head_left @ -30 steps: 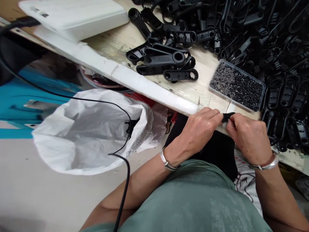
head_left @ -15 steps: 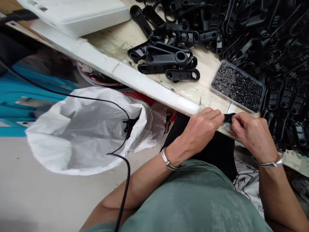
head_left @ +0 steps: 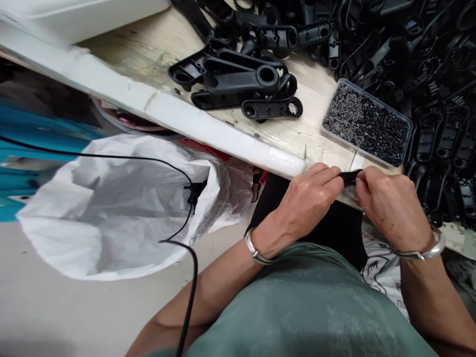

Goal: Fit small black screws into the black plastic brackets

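Observation:
Between my two hands, at the table's front edge, is a black plastic arm-shaped part (head_left: pixel 348 177), mostly covered by my fingers. My left hand (head_left: pixel 314 196) is closed around its left end. The fingers of my right hand (head_left: pixel 392 203) pinch its right end. Just beyond my right hand lies a clear plastic box (head_left: pixel 366 124) full of tiny dark pieces, perhaps screws or pins. Similar black plastic parts (head_left: pixel 241 82) lie in a small group farther left on the table.
A large heap of black plastic parts (head_left: pixel 439 64) covers the table's right and far side. White padding (head_left: pixel 223 131) runs along the front edge. Below left stands an open white sack (head_left: pixel 122 208), a black cable (head_left: pixel 189 277) hanging across it. A white case (head_left: pixel 92 20) sits at upper left.
The view has shifted slightly, so the table things appear a little farther left and higher. Both hands keep their hold on the black part, which appears slightly turned.

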Demonstrator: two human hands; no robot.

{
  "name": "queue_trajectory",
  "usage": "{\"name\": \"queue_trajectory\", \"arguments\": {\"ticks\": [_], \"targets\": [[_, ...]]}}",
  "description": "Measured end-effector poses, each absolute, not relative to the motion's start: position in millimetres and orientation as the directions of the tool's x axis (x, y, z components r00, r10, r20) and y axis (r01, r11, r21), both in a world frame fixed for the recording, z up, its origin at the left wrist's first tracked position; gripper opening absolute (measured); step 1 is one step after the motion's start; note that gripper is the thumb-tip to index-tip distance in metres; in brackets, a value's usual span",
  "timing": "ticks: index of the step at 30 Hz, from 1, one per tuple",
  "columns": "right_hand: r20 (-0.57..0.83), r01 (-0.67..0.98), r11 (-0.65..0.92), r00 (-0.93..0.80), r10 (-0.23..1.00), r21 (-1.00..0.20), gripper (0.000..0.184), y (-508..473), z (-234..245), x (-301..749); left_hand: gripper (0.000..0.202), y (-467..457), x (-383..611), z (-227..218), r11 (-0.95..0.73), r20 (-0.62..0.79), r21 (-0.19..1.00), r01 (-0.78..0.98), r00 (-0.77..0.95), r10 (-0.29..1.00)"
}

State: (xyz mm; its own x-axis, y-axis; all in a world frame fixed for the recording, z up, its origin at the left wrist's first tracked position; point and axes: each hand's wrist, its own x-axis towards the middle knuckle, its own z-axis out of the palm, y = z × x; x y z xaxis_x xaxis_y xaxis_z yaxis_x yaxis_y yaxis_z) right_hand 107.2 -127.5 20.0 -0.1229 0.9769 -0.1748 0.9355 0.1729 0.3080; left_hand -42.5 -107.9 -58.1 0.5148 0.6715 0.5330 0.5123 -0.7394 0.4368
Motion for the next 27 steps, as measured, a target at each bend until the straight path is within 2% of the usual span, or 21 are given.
{"name": "queue_trajectory", "arguments": {"ticks": [5, 7, 13, 17, 20, 22, 23, 25, 27], "targets": [[-0.153, 0.979, 0.132, -0.108, 0.982, 0.156, 0.023, -131.1, 16.5, 117.8, 0.020, -108.1, -43.0, -57.0, -0.730, 0.512, 0.464, 0.502, 0.520, 0.684], [-0.150, 0.984, 0.107, -0.086, 0.985, 0.143, 0.022, -133.1, 16.2, 116.6, 0.019, -107.8, -43.7, -56.4, -0.729, 0.509, 0.469, 0.498, 0.522, 0.684], [-0.188, 0.931, 0.128, -0.066, 0.980, 0.342, 0.014, -134.6, 19.1, 99.8, 0.023, -107.1, -45.5, -55.1, -0.755, 0.520, 0.422, 0.502, 0.548, 0.655], [-0.148, 0.876, 0.136, -0.074, 0.986, 0.463, 0.022, -135.7, 18.2, 78.3, 0.030, -106.6, -46.2, -55.0, -0.763, 0.530, 0.406, 0.502, 0.551, 0.645], [-0.126, 0.868, 0.111, -0.057, 0.990, 0.485, 0.026, -133.3, 17.2, 70.4, 0.032, -105.8, -46.2, -56.4, -0.764, 0.531, 0.407, 0.501, 0.551, 0.644], [-0.139, 0.902, 0.093, -0.037, 0.990, 0.421, 0.023, -129.9, 17.0, 77.6, 0.031, -105.6, -45.2, -58.5, -0.764, 0.543, 0.415, 0.494, 0.539, 0.643], [-0.152, 0.934, 0.083, -0.031, 0.988, 0.347, 0.020, -128.0, 16.8, 85.0, 0.029, -105.8, -44.4, -59.7, -0.765, 0.554, 0.422, 0.487, 0.529, 0.643], [-0.199, 0.995, 0.042, -0.024, 0.980, 0.088, 0.016, -124.9, 15.6, 103.8, 0.025, -106.7, -42.3, -62.3, -0.764, 0.575, 0.437, 0.475, 0.505, 0.643], [-0.249, 0.973, -0.029, -0.030, 0.968, -0.230, 0.022, -123.8, 12.7, 121.8, 0.023, -108.0, -40.0, -64.5, -0.758, 0.588, 0.447, 0.474, 0.483, 0.649]]}}
